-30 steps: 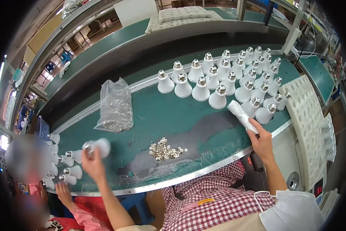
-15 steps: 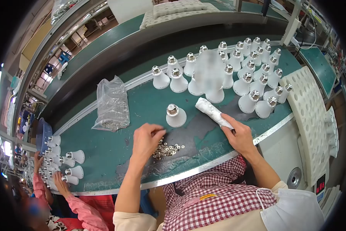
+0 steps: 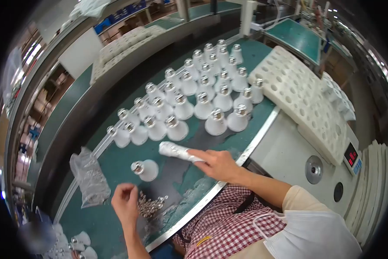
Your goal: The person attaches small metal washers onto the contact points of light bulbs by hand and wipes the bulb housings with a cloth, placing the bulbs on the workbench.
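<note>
My right hand (image 3: 217,165) is wrapped round a white cylindrical roll (image 3: 176,151), which points left over the green bench. My left hand (image 3: 125,202) is closed, its thumb and fingers together, beside a pile of small metal pieces (image 3: 150,206); whatever it holds is too small to make out. A single white bulb (image 3: 146,170) with a silver screw cap stands just above the pile, between my two hands and touched by neither. Beyond the roll stand several more white bulbs (image 3: 176,128) in rows, caps up.
A clear plastic bag (image 3: 90,179) of small parts lies left on the bench. White foam trays with holes (image 3: 297,101) lean at the right, near a red digital display (image 3: 351,157). More bulbs (image 3: 81,238) stand at the lower left.
The camera view has turned right. The bulb carried in my left hand a second ago now stands on the bench, and that hand is by the metal pieces. My right hand still holds the roll.
</note>
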Available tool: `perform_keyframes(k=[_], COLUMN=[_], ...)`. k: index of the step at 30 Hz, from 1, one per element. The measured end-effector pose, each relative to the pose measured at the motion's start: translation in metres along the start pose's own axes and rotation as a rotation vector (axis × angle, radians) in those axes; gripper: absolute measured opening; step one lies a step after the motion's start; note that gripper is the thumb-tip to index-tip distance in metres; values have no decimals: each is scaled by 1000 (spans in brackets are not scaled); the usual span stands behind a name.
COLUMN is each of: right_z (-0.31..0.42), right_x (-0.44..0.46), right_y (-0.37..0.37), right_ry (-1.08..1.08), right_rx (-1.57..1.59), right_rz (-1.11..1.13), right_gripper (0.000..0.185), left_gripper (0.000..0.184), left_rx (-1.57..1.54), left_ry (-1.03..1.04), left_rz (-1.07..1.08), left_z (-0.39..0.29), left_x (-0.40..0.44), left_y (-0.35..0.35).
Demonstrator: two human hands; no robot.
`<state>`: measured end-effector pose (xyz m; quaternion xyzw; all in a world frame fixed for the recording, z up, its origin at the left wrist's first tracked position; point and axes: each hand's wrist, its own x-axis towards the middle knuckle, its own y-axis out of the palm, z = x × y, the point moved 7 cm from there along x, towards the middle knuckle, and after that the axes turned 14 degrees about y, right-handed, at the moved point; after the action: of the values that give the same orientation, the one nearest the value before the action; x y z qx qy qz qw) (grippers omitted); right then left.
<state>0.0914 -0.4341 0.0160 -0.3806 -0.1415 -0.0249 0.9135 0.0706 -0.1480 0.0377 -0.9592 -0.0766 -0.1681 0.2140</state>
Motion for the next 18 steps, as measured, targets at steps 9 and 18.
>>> perform_keyframes(k=[9, 18], right_z=[1, 1], right_x=[3, 3], right_y=[0, 0], right_ry=[20, 25], right_rx=[36, 27], right_rz=[23, 25], right_gripper=[40, 41], left_gripper=[12, 13], left_rx=[-164, 287], left_ry=[-5, 401], left_rz=[-236, -128], left_z=[-7, -31], left_x=[30, 43], left_y=[3, 22])
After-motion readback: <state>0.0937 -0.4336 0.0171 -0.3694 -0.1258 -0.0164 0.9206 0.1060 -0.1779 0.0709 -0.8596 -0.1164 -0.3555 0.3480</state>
